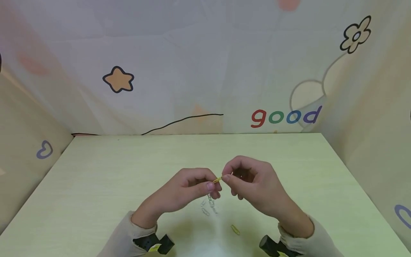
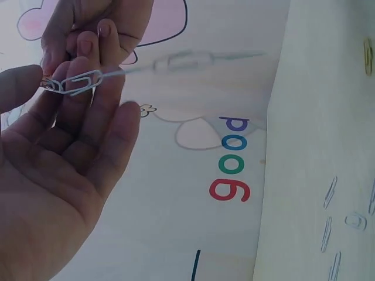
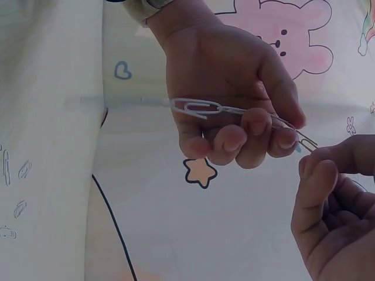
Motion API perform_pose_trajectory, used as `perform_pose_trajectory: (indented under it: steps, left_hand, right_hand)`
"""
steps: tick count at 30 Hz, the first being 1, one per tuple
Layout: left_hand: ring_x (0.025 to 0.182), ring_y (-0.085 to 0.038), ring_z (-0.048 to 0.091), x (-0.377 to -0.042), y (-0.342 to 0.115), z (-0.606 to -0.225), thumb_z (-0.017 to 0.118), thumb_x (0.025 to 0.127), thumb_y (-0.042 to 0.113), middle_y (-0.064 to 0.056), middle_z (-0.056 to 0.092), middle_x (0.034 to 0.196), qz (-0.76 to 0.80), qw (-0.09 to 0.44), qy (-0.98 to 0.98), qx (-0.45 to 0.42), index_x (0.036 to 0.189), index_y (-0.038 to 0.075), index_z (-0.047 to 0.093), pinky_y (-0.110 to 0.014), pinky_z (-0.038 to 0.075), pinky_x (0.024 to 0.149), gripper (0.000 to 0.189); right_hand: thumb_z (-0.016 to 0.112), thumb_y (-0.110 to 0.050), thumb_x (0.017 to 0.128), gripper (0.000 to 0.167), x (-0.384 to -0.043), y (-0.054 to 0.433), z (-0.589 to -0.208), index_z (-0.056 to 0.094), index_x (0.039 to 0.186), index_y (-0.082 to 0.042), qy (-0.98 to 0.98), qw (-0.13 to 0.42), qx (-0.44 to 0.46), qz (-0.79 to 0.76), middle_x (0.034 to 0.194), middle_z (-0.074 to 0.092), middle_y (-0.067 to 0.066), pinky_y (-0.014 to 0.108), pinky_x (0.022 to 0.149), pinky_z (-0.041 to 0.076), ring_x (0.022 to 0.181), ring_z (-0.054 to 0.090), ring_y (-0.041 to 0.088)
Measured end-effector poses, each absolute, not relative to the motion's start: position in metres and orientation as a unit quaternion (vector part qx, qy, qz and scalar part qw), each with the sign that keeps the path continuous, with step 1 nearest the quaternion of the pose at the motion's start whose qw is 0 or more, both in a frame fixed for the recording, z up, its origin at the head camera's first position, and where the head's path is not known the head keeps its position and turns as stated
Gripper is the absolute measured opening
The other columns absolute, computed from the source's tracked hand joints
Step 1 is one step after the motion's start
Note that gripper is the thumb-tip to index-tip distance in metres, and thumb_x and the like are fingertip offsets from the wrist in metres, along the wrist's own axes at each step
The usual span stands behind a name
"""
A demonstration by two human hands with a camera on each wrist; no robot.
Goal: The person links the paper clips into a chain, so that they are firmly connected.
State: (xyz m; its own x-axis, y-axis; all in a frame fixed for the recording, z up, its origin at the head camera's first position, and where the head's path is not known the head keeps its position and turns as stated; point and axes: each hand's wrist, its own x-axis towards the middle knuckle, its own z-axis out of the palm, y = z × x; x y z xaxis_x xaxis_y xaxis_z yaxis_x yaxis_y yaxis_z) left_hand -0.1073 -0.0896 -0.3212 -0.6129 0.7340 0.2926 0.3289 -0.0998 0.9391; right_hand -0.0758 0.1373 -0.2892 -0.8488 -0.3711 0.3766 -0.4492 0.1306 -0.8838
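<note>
Both hands meet above the table around a yellow paper clip (image 1: 217,180). My left hand (image 1: 189,187) pinches one end of it between thumb and forefinger. The thumb and forefinger of my right hand (image 1: 257,182) pinch its other end. From the left fingers hangs a chain of linked silver paper clips (image 3: 199,107), its lower part blurred in both wrist views. In the left wrist view the chain's upper links (image 2: 85,84) pass in front of the fingers. Fingertips partly hide where the yellow clip meets the chain.
A loose yellow paper clip (image 1: 235,229) lies on the pale table (image 1: 128,164), below and between the hands. Several loose silver paper clips (image 2: 331,192) lie on the table too. A printed cloth (image 1: 192,71) stands behind the table and along its sides.
</note>
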Motion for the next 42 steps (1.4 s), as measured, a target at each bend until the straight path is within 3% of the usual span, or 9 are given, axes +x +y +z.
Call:
perform_pose_trajectory:
  steps: [8,12,18,23,27,33,37,42]
  left_hand:
    - [0.079,-0.029,0.071,-0.109,-0.093,-0.32,0.053,0.104,0.008,-0.022,0.065,0.086,0.658,0.159,0.608,0.416,0.097,-0.007,0.063,-0.043,0.056,0.082,0.02]
    - [0.074,-0.029,0.071,-0.109,-0.095,-0.318,0.054,0.103,0.007,-0.021,0.065,0.082,0.682,0.142,0.617,0.366,0.097,-0.009,0.064,-0.047,0.058,0.079,0.02]
    - [0.081,-0.026,0.073,-0.111,-0.097,-0.32,0.055,0.103,0.011,-0.018,0.07,0.09,0.713,0.117,0.618,0.311,0.099,-0.008,0.066,-0.05,0.058,0.08,0.022]
    - [0.08,-0.023,0.073,-0.114,-0.098,-0.32,0.054,0.103,0.011,-0.014,0.07,0.094,0.721,0.104,0.607,0.316,0.101,-0.012,0.065,-0.045,0.058,0.078,0.025]
    - [0.076,-0.019,0.071,-0.117,-0.099,-0.32,0.057,0.102,0.01,-0.01,0.07,0.092,0.724,0.104,0.606,0.312,0.102,-0.014,0.064,-0.039,0.059,0.074,0.025]
    - [0.062,-0.018,0.062,-0.12,-0.106,-0.317,0.061,0.101,0.009,-0.01,0.067,0.082,0.695,0.109,0.637,0.314,0.101,-0.008,0.068,-0.034,0.056,0.062,0.019]
    - [0.053,-0.014,0.046,-0.123,-0.112,-0.314,0.064,0.099,0.01,-0.009,0.063,0.076,0.661,0.11,0.676,0.306,0.1,-0.003,0.071,-0.024,0.041,0.05,0.015]
    - [0.065,-0.016,0.052,-0.125,-0.117,-0.315,0.067,0.097,0.012,-0.007,0.063,0.076,0.623,0.098,0.725,0.277,0.099,0.003,0.075,-0.024,0.037,0.056,0.011]
  right_hand:
    - [0.065,0.004,0.093,0.009,-0.08,0.137,-0.291,0.066,0.096,-0.005,-0.725,0.037,0.312,0.613,0.07,0.059,0.005,0.033,0.048,0.05,0.054,0.055,0.02]
    - [0.062,0.002,0.096,0.004,-0.095,0.139,-0.302,0.065,0.099,-0.001,-0.729,0.017,0.281,0.624,0.08,0.063,0.011,0.035,0.051,0.053,0.056,0.058,0.026]
    - [0.063,-0.007,0.098,0.01,-0.128,0.142,-0.338,0.067,0.105,-0.002,-0.823,-0.06,0.19,0.532,0.09,0.063,0.011,0.034,0.057,0.055,0.067,0.062,0.034]
    - [0.062,-0.006,0.097,0.018,-0.153,0.144,-0.377,0.068,0.114,-0.003,-0.862,-0.144,0.206,0.44,0.092,0.063,0.007,0.034,0.058,0.054,0.067,0.062,0.026]
    - [0.064,-0.002,0.093,0.027,-0.162,0.145,-0.397,0.067,0.12,-0.005,-0.868,-0.18,0.212,0.412,0.087,0.061,0.005,0.033,0.057,0.052,0.063,0.059,0.019]
    - [0.073,-0.003,0.088,0.026,-0.16,0.141,-0.408,0.07,0.113,-0.011,-0.892,-0.167,0.213,0.361,0.077,0.056,0.001,0.031,0.062,0.045,0.068,0.053,0.016]
    - [0.076,-0.007,0.087,0.023,-0.156,0.136,-0.409,0.07,0.107,-0.015,-0.906,-0.159,0.226,0.322,0.073,0.055,-0.001,0.033,0.065,0.044,0.07,0.052,0.016]
    - [0.076,-0.005,0.087,0.02,-0.154,0.132,-0.41,0.068,0.102,-0.016,-0.911,-0.148,0.242,0.299,0.07,0.054,-0.002,0.031,0.063,0.042,0.067,0.05,0.014]
